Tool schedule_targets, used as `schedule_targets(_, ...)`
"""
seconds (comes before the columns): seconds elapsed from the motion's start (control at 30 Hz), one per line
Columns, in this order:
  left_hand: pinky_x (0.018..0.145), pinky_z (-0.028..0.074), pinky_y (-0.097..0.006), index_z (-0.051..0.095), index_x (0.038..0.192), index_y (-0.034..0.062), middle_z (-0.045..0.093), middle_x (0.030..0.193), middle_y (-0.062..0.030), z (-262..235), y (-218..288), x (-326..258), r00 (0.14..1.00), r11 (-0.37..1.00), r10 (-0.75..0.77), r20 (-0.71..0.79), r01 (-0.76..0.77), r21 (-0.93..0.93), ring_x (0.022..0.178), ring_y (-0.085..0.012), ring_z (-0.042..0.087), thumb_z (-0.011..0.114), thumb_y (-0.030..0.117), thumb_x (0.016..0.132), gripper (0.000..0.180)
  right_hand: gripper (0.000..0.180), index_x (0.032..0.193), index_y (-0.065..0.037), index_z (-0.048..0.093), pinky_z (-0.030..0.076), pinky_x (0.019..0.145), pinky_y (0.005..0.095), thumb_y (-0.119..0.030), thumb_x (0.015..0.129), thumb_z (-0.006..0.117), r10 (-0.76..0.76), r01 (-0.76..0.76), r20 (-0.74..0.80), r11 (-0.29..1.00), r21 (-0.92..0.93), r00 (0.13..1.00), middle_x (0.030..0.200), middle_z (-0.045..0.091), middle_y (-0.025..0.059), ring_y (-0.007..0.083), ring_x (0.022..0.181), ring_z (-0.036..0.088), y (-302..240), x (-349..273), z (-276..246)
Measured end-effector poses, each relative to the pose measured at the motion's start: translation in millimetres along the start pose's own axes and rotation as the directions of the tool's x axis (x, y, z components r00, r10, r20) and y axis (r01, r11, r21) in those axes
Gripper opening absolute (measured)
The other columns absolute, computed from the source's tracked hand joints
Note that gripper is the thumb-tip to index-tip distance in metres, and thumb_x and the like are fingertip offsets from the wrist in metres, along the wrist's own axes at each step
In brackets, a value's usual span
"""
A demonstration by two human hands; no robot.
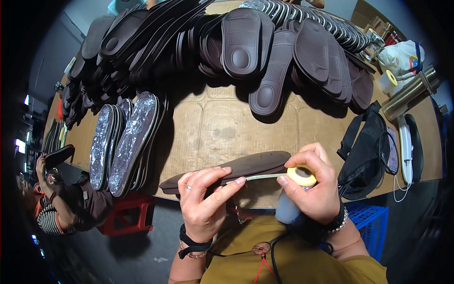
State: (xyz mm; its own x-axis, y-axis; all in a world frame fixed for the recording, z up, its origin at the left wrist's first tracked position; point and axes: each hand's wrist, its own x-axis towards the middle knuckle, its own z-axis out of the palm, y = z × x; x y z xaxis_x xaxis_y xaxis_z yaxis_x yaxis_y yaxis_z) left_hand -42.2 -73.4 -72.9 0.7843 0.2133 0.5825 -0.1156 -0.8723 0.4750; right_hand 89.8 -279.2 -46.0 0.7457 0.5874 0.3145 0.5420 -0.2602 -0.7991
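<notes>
From my end I see the left hand (203, 199) grasping a brown insole (246, 164), its fingers laid over the near edge; its thumb and forefinger come close to the end of a pale strip of tape (265, 177). That strip runs across to a yellow tape roll (303, 181), which the right hand (316, 189) grips between thumb and fingers — I have both hands clearly in use, neither one free. The insole sits at the front edge of the table (208, 125), slanting up toward the right hand; I can't tell whether it is one layer or two.

Behind it I have a big heap of dark insoles (241, 45), and to the left some insoles with shiny film (134, 137). On the right lie a black bag (362, 146) and a metal flask (410, 94). At far left, another person (59, 210) holds a dark insole too.
</notes>
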Motion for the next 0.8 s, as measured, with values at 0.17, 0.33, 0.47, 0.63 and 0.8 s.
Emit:
schedule_targets(0.17,0.096,0.044,-0.038,0.084,0.110,0.0255,0.074,0.111,-0.0017,0.2,0.6,-0.7,1.000,1.000,0.013,-0.008,-0.013,-0.006,0.101,-0.0213,0.070,0.073,-0.001,0.079,0.042,0.024,0.094,-0.002,0.067,0.053,0.073,0.0365,-0.014,0.083,0.084,0.055,-0.056,-0.030,0.998,-0.036,0.998,0.094,0.060,0.0140,0.0278,0.081,0.065,0.6,-1.0,-1.6)
schedule_targets(0.33,0.096,0.043,-0.037,0.084,0.110,0.0253,0.074,0.111,-0.0017,1.6,1.7,-0.8,1.000,1.000,0.012,-0.005,-0.012,-0.006,0.101,-0.0212,0.070,0.072,-0.001,0.079,0.042,0.024,0.094,-0.001,0.067,0.053,0.074,0.0365,-0.015,0.084,0.084,0.077,-0.078,-0.039,0.996,-0.039,0.996,0.092,0.060,0.0139,0.0282,0.081,0.065,3.1,-1.5,-1.8)
schedule_targets(0.47,0.096,0.043,-0.037,0.084,0.110,0.0254,0.073,0.110,-0.0016,2.3,1.9,-0.7,1.000,1.000,0.021,-0.004,-0.021,-0.019,0.100,-0.0210,0.069,0.072,0.000,0.079,0.041,0.025,0.093,-0.001,0.066,0.053,0.074,0.0367,-0.016,0.084,0.084,0.100,-0.102,-0.056,0.994,-0.038,0.993,0.092,0.061,0.0139,0.0284,0.081,0.065,4.7,-1.1,-1.7)
schedule_targets(0.63,0.092,0.044,-0.038,0.083,0.104,0.0195,0.074,0.111,-0.0053,1.4,2.6,1.3,0.998,0.999,0.053,0.014,-0.053,-0.005,0.100,-0.0244,0.070,0.074,-0.006,0.076,0.039,0.026,0.093,-0.001,0.066,0.053,0.073,0.0374,-0.017,0.084,0.084,0.109,-0.111,-0.056,0.993,-0.048,0.993,0.092,0.061,0.0139,0.0287,0.080,0.065,5.7,-0.7,-2.1)
schedule_targets(0.8,0.093,0.043,-0.038,0.083,0.106,0.0226,0.074,0.110,-0.0031,1.9,2.1,1.8,0.998,0.999,0.053,0.020,-0.053,-0.011,0.099,-0.0225,0.070,0.072,-0.003,0.078,0.040,0.029,0.095,-0.001,0.065,0.053,0.073,0.0381,-0.018,0.083,0.084,0.153,-0.155,-0.041,0.986,-0.061,0.987,0.093,0.060,0.0141,0.0296,0.080,0.065,7.8,-1.4,-1.4)
